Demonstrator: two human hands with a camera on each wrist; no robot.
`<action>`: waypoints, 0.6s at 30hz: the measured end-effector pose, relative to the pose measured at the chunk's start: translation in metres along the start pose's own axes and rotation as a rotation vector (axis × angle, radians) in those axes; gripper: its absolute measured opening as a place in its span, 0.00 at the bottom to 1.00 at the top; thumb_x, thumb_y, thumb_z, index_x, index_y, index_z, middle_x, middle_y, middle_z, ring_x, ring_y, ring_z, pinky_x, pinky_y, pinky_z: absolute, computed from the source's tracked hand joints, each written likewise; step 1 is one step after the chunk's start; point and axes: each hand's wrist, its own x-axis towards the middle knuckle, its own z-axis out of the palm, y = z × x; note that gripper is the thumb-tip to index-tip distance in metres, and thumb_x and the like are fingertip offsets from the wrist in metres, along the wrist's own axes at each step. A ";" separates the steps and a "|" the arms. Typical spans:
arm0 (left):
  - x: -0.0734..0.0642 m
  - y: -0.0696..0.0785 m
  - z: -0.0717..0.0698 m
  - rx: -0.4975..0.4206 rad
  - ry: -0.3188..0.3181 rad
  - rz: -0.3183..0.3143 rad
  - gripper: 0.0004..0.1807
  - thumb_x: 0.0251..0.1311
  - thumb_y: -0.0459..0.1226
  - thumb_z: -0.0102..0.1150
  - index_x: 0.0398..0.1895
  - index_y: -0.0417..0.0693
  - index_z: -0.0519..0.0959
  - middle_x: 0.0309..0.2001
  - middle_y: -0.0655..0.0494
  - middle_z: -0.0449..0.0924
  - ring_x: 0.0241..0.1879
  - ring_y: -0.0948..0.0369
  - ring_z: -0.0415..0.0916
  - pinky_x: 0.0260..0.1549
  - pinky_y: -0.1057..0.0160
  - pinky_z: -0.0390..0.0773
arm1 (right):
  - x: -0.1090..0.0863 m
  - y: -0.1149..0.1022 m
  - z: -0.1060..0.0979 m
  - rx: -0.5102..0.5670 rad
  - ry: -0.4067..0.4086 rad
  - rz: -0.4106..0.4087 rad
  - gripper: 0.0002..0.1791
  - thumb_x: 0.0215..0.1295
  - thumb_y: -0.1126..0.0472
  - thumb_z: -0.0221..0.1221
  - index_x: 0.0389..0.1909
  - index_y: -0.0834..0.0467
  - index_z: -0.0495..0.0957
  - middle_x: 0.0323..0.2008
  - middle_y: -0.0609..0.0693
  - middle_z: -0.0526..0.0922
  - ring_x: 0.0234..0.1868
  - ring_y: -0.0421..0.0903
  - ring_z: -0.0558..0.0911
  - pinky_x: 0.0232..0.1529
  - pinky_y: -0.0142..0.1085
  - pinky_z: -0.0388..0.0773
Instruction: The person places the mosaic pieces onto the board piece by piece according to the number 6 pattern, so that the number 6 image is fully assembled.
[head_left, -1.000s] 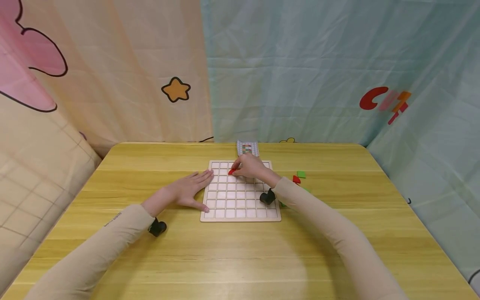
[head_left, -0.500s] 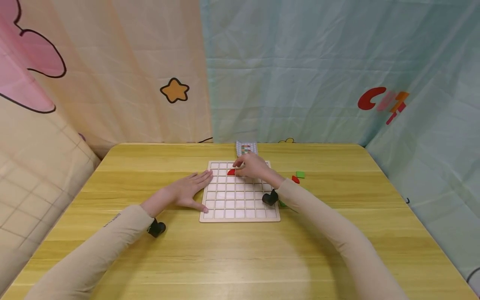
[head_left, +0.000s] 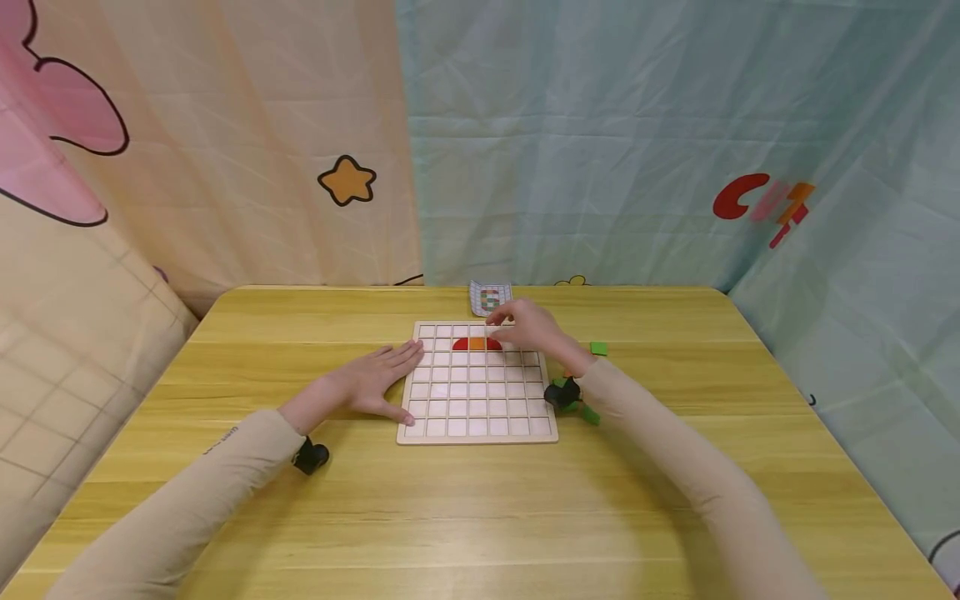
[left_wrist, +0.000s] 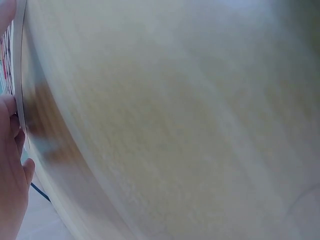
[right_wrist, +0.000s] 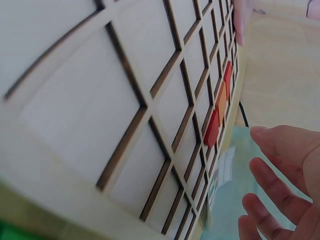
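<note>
In the head view, my left hand point(head_left: 382, 379) lies spread with straight fingers on the left edge of a wooden grid board point(head_left: 457, 439). Near the board's far side, a red rounded piece point(head_left: 460, 344), an orange square piece point(head_left: 477, 343) and a second red rounded piece point(head_left: 493, 344) sit side by side in one row. Just right of them hovers my right hand point(head_left: 528, 327). Its fingers and thumb are apart with nothing between them in the right wrist view, facing the red piece point(right_wrist: 212, 129). The left wrist view catches only part of my left hand point(left_wrist: 11, 170).
A small printed pattern card point(head_left: 487, 298) lies behind the board. Right of the board are a green square piece point(head_left: 598, 348) and more green pieces point(head_left: 590, 414), partly behind my right forearm. A curtain point(head_left: 600, 167) hangs behind the wooden table point(head_left: 465, 517).
My right hand has let go and moved right, uncovering the orange square and the second red piece. The left hand stays on the board's edge.
</note>
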 end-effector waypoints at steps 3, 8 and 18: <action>0.000 0.000 0.000 0.002 0.000 0.001 0.63 0.51 0.71 0.52 0.76 0.40 0.40 0.78 0.45 0.33 0.77 0.50 0.35 0.74 0.47 0.45 | -0.005 0.005 -0.005 0.013 0.017 0.002 0.15 0.61 0.56 0.64 0.48 0.55 0.83 0.45 0.51 0.84 0.49 0.49 0.79 0.53 0.43 0.76; 0.000 0.000 -0.001 -0.004 -0.008 -0.002 0.63 0.51 0.71 0.52 0.76 0.40 0.40 0.78 0.45 0.33 0.77 0.50 0.34 0.74 0.47 0.45 | -0.013 0.016 -0.013 0.016 0.051 0.001 0.15 0.61 0.58 0.65 0.48 0.57 0.83 0.45 0.53 0.85 0.49 0.50 0.79 0.53 0.44 0.76; 0.000 0.000 0.000 -0.002 -0.005 0.005 0.63 0.51 0.71 0.52 0.76 0.40 0.40 0.78 0.45 0.33 0.77 0.50 0.35 0.74 0.47 0.45 | -0.031 0.042 -0.028 0.032 0.090 0.024 0.16 0.60 0.59 0.65 0.49 0.60 0.82 0.46 0.55 0.85 0.50 0.52 0.79 0.54 0.47 0.75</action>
